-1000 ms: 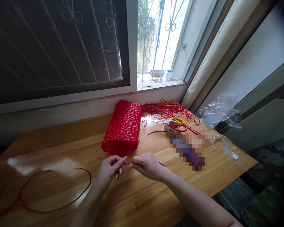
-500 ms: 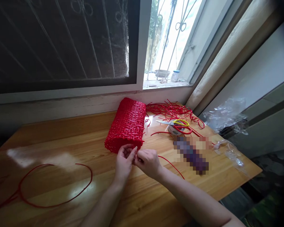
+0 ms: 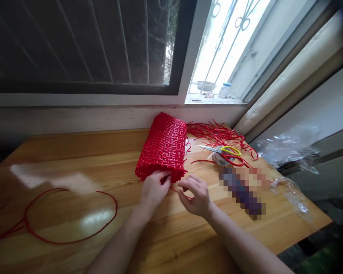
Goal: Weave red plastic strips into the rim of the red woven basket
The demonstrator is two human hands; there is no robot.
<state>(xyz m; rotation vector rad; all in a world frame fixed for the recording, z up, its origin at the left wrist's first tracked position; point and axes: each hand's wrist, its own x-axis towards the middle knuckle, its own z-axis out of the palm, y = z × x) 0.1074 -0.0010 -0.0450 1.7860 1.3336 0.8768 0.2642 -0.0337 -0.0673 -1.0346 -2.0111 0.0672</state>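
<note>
A red woven cylinder-shaped basket (image 3: 165, 144) lies on its side on the wooden table, one round end facing me. My left hand (image 3: 156, 190) is closed at the lower rim of that end, fingers pinched; what they grip is hidden. To its right, my right hand (image 3: 196, 194) is apart from the basket with its fingers curled and thumb spread below. A thin red strand (image 3: 174, 190) runs from beside my left hand towards my right fingers, and whether the right hand pinches it is too small to tell.
Scissors with yellow and red handles (image 3: 230, 151) rest on a white roll (image 3: 221, 160) to the right. Behind lies a pile of red strands (image 3: 217, 132). Clear plastic (image 3: 291, 146) is at the right edge. A red strand loop (image 3: 71, 242) lies at left.
My right hand has moved right, away from my left hand, and its fingers have loosened. My left hand has turned and closed at the basket's rim. The whole view has shifted.
</note>
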